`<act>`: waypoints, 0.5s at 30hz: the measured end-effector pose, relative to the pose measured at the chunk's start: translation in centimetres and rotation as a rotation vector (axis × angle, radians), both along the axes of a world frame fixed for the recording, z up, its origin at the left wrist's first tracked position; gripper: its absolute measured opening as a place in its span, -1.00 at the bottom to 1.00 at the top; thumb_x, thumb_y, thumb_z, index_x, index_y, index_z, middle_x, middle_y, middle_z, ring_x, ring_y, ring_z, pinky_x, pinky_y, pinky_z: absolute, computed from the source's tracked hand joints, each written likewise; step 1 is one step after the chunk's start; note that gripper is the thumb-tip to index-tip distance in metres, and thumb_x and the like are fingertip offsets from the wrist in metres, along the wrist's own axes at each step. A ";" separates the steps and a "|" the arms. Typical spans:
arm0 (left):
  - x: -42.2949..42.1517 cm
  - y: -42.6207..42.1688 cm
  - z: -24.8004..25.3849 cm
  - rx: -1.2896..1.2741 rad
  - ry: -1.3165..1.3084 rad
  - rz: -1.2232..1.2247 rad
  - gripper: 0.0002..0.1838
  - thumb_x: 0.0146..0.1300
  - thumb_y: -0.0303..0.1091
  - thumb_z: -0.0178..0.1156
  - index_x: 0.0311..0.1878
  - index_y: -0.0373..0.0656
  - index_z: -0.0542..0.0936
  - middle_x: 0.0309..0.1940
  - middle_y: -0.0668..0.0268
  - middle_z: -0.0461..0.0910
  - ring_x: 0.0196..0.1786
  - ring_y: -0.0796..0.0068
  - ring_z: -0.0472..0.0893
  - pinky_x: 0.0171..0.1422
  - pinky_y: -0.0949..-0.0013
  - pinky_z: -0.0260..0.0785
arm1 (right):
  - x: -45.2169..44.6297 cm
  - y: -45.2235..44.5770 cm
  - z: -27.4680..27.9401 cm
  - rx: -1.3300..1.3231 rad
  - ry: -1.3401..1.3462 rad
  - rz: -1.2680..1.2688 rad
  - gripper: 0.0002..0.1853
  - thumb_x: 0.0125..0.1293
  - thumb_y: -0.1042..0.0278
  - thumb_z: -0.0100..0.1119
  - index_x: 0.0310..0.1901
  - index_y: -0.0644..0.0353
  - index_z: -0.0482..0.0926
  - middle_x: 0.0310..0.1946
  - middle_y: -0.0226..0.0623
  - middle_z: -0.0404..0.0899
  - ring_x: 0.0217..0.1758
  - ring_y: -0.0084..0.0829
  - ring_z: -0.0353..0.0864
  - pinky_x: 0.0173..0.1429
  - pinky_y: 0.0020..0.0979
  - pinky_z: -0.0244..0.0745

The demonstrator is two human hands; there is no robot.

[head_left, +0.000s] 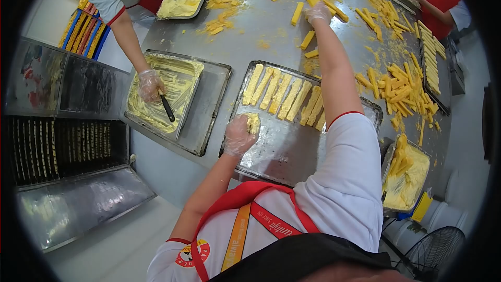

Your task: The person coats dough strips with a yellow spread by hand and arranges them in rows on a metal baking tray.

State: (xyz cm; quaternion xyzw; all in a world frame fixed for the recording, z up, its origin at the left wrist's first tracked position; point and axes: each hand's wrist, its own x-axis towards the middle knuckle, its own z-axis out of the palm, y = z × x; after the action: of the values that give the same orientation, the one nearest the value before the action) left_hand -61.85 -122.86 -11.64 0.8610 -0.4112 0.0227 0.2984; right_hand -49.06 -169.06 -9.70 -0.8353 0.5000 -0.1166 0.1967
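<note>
My left hand [241, 137], in a clear plastic glove, is closed around a cream-smeared lump [253, 124], perhaps the end of a cake stick. It hangs over the left front part of a dark-rimmed baking tray [279, 149]. Cream-coated cake sticks [282, 93] lie side by side along that tray's far half. Stretched across the table, my gloved right hand [319, 13] has its fingers closed at some plain yellow cake sticks [313, 1]. My fingers partly hide what they grip. More loose sticks [308, 39] lie just left of my right wrist.
At left, a co-worker's gloved hand [150, 84] holds a black-handled spreader over a creamy pan [180, 70]. Heaped sticks [399, 91] and a cream pan [412, 172] are on my right. Another person [443, 2] works at the far right. A fan [436, 253] stands low right.
</note>
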 end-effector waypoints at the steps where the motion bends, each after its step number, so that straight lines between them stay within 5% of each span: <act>1: 0.0 0.1 0.1 0.003 0.039 0.027 -0.78 0.07 -0.30 0.27 -0.30 -0.22 0.52 -0.39 0.02 0.54 -0.30 -0.06 0.56 -0.21 0.01 0.40 | 0.4 -0.3 -0.6 -0.001 -0.031 -0.025 -0.52 0.20 0.05 0.16 0.05 0.21 0.58 0.09 -0.07 0.59 0.19 -0.15 0.58 0.21 -0.24 0.48; 9: 0.0 0.0 0.2 0.059 0.060 0.014 -0.78 0.07 -0.30 0.27 -0.30 -0.21 0.51 -0.43 0.04 0.54 -0.33 -0.03 0.56 -0.24 0.03 0.41 | 1.3 3.6 3.1 0.012 0.149 0.122 -0.53 0.08 0.02 0.20 -0.02 0.11 0.66 0.00 -0.14 0.65 0.11 -0.19 0.64 0.15 -0.26 0.53; 15: -0.1 0.2 -0.5 0.015 0.030 0.011 -0.79 0.06 -0.30 0.27 -0.32 -0.19 0.50 -0.44 0.01 0.53 -0.35 -0.06 0.55 -0.25 0.00 0.39 | 2.6 3.2 1.5 -0.199 0.291 0.304 -0.60 0.20 0.05 0.17 0.01 0.04 0.66 0.01 -0.23 0.66 0.12 -0.22 0.64 0.10 -0.27 0.55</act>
State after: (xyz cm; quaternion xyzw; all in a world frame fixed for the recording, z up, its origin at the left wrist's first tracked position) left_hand -61.94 -122.65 -12.12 0.8658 -0.4018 0.0083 0.2980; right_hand -46.51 -165.85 -8.21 -0.9242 0.3777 -0.0127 0.0543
